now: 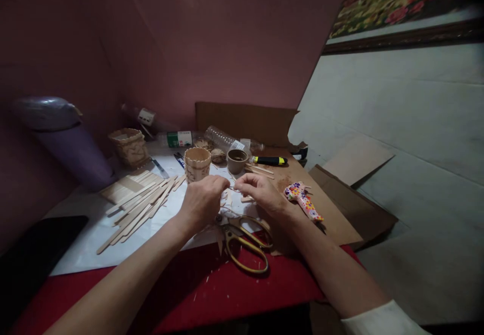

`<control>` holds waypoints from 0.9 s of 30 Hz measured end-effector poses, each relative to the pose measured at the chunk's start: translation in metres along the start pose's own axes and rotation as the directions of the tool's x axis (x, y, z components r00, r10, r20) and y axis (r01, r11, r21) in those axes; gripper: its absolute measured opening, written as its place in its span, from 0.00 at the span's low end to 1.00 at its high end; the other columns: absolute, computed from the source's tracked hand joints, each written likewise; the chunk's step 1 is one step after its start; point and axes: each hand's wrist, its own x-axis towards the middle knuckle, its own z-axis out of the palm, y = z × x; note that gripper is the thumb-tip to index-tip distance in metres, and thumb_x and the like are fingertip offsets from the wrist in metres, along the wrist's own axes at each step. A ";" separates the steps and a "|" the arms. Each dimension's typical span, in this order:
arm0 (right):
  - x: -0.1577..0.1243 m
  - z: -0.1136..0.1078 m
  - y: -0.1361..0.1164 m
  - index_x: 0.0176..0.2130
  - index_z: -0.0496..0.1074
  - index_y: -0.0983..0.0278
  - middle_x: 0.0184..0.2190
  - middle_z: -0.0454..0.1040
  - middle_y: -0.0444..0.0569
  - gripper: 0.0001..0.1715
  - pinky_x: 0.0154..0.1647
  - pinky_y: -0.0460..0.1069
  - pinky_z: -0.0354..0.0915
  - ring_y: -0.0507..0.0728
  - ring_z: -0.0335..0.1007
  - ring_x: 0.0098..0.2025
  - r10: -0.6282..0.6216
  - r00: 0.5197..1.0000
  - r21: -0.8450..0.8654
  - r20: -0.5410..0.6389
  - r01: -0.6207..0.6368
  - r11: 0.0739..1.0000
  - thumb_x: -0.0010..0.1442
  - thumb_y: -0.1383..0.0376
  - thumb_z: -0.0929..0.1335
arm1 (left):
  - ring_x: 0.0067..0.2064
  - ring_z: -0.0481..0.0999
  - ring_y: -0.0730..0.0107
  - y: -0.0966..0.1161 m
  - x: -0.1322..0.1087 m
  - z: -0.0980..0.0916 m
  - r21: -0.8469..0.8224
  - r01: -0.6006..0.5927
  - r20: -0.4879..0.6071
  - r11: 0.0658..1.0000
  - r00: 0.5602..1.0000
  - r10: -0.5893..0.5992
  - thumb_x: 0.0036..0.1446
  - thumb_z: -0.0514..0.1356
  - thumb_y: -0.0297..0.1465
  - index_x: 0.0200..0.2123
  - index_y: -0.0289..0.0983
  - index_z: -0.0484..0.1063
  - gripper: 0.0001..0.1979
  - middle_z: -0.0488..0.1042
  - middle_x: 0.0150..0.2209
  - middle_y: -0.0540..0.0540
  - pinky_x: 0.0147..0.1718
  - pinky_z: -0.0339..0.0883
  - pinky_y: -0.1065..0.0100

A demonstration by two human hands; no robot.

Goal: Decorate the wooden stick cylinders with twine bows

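Over the middle of the table, my left hand (206, 199) is closed in a pinch, its fingertips close to those of my right hand (257, 189). My right hand also pinches, thumb against forefinger. A thin pale strand (231, 189) seems to run between the two sets of fingertips; it is too small to make out well. Just below my hands lie scissors (247, 249) with gold-coloured handles. Behind my left hand stands a scalloped wooden cup (197, 161), and a small round brown pot (237, 161) is behind the gap between my hands.
Wooden sticks (141, 209) lie in a pile on white paper (79, 244) at left. Further back are another cup (129, 148), plastic bottles (223, 138) and a yellow-black cutter (270, 160). A flowered glue gun-like object (304, 201) rests on cardboard (336, 224) at right.
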 end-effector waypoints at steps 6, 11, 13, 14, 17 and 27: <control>-0.005 -0.005 -0.001 0.27 0.70 0.65 0.25 0.63 0.42 0.22 0.29 0.47 0.52 0.50 0.54 0.27 -0.048 0.980 0.048 0.195 0.040 0.998 0.56 0.48 0.69 | 0.33 0.78 0.60 -0.003 0.002 -0.006 0.050 0.003 -0.077 0.999 0.997 0.001 0.58 0.54 0.21 0.35 0.35 0.73 0.09 0.78 0.31 0.44 0.26 0.63 0.65; -0.012 -0.015 -0.017 0.34 0.73 0.62 0.30 0.68 0.46 0.18 0.34 0.49 0.60 0.54 0.63 0.32 -0.082 0.985 0.227 0.153 0.045 0.973 0.56 0.50 0.69 | 0.33 0.77 0.63 -0.008 0.004 -0.011 0.030 0.116 -0.210 0.993 0.972 -0.107 0.61 0.53 0.24 0.33 0.35 0.73 0.09 0.78 0.31 0.44 0.28 0.61 0.66; -0.013 -0.021 -0.022 0.35 0.74 0.62 0.33 0.70 0.48 0.18 0.38 0.50 0.62 0.55 0.65 0.36 -0.137 0.985 0.243 0.109 0.108 0.964 0.55 0.50 0.69 | 0.31 0.76 0.65 -0.010 0.005 -0.013 0.007 0.183 -0.263 0.983 0.949 -0.175 0.62 0.52 0.25 0.32 0.35 0.73 0.10 0.78 0.30 0.44 0.27 0.60 0.67; -0.012 -0.025 -0.023 0.34 0.74 0.62 0.33 0.71 0.49 0.19 0.39 0.51 0.63 0.56 0.66 0.37 -0.159 0.983 0.230 0.088 0.135 0.964 0.54 0.49 0.69 | 0.31 0.75 0.65 -0.012 0.006 -0.014 -0.008 0.219 -0.285 0.976 0.935 -0.212 0.62 0.52 0.26 0.32 0.36 0.73 0.10 0.78 0.30 0.45 0.26 0.59 0.67; -0.010 -0.036 -0.023 0.30 0.73 0.62 0.33 0.72 0.50 0.25 0.40 0.53 0.64 0.57 0.67 0.37 -0.194 0.979 0.137 0.057 0.185 0.973 0.52 0.43 0.68 | 0.29 0.74 0.66 -0.016 0.008 -0.017 -0.037 0.326 -0.323 0.945 0.891 -0.320 0.61 0.54 0.29 0.33 0.36 0.73 0.09 0.78 0.29 0.45 0.25 0.56 0.67; -0.009 -0.060 -0.023 0.11 0.62 0.59 0.14 0.64 0.48 0.37 0.36 0.55 0.64 0.58 0.68 0.28 -0.249 0.968 0.093 -0.018 0.250 0.964 0.56 0.38 0.62 | 0.31 0.76 0.64 -0.026 0.008 -0.018 -0.110 0.422 -0.313 0.900 0.845 -0.434 0.58 0.56 0.27 0.34 0.37 0.75 0.07 0.80 0.32 0.45 0.27 0.57 0.68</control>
